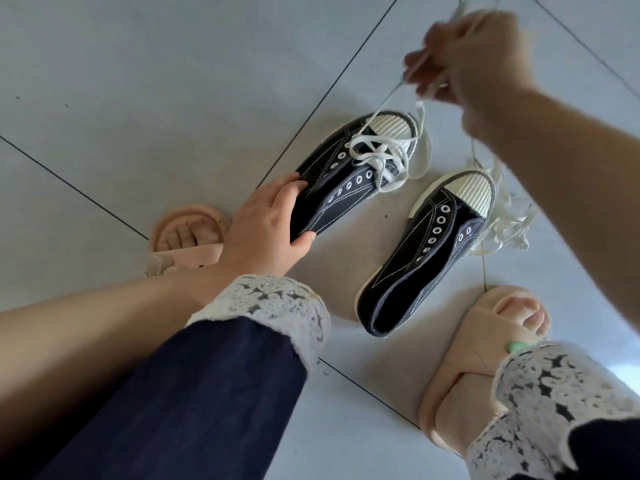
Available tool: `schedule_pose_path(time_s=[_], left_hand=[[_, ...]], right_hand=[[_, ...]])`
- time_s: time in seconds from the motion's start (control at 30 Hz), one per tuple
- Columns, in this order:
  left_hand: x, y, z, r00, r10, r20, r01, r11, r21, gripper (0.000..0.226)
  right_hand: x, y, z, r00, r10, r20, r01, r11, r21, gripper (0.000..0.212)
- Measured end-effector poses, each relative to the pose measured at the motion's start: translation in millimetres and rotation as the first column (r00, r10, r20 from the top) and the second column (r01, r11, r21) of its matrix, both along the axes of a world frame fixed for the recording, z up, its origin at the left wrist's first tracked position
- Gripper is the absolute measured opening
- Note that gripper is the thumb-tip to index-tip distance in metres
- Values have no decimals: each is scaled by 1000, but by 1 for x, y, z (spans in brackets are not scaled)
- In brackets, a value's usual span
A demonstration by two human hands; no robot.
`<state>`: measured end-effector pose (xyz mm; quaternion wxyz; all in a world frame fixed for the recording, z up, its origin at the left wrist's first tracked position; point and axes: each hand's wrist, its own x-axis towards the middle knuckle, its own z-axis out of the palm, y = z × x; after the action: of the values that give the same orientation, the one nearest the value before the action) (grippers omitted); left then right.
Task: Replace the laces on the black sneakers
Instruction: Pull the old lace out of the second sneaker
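Observation:
Two black canvas sneakers with cream ribbed toe caps stand on the grey tiled floor. My left hand (pixel 268 223) grips the heel end of the left sneaker (pixel 349 174). Its white lace (pixel 377 152) is threaded only through the eyelets near the toe and hangs loose there. My right hand (pixel 474 57), blurred and raised above the shoes, pinches that lace and holds it taut upward. The right sneaker (pixel 426 251) has bare eyelets. A loose pile of white lace (pixel 507 220) lies on the floor beside its toe.
My feet in beige open-toe slippers flank the shoes, one (pixel 187 237) behind my left hand, the other (pixel 485 348) at lower right. Dark trouser legs with white lace cuffs (pixel 273 306) fill the foreground. Dark grout lines cross the floor tiles (pixel 138 98).

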<state>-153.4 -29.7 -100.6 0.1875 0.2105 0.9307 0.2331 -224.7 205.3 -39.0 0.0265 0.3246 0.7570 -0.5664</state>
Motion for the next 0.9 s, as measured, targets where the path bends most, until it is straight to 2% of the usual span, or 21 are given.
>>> schedule_pose_path(time_s=[0.07,0.13,0.27,0.3,0.37,0.43,0.5,0.57,0.67,0.8,0.83,0.9], left_hand=[[0,0,-1,1000,-4,-8,4,1000,6,57],[1,0,-1,1000,-7,-18,7,1000,9,57],[3,0,2,997,-52,-51,52,999,13,57],[4,0,3,994,-85,-62,86,996,13,57],[5,1,3,987,-137,-80,138,990,7,58],[4,2,1,989,-126,-80,127,992,5,57],[3,1,-1,996,-72,-53,72,997,4,56],[2,1,-2,998,-43,-48,43,999,-2,57],[2,1,-3,998,-40,-41,39,999,-14,57],[2,0,-3,999,-39,-31,38,999,-11,58],[2,0,-3,999,-36,-30,35,999,-7,57],[2,0,-3,999,-29,-31,29,1000,5,57]], right_hand=[[-5,15,10,970,-230,-75,217,964,-152,26],[-5,26,15,932,-341,-126,313,929,-197,32],[4,55,13,899,-421,-119,406,904,-132,37],[6,60,12,899,-426,-99,423,905,-54,36],[10,66,12,946,-318,-60,324,918,228,31],[13,60,6,994,-69,82,31,916,399,25],[24,41,-3,935,223,276,-316,879,358,6],[36,19,-14,820,441,365,-563,735,377,12],[41,-7,-28,754,550,360,-657,623,425,14],[39,-22,-39,726,527,443,-687,522,505,10],[37,-21,-37,731,518,444,-681,508,528,13],[27,-6,-30,830,426,360,-556,583,593,18]])
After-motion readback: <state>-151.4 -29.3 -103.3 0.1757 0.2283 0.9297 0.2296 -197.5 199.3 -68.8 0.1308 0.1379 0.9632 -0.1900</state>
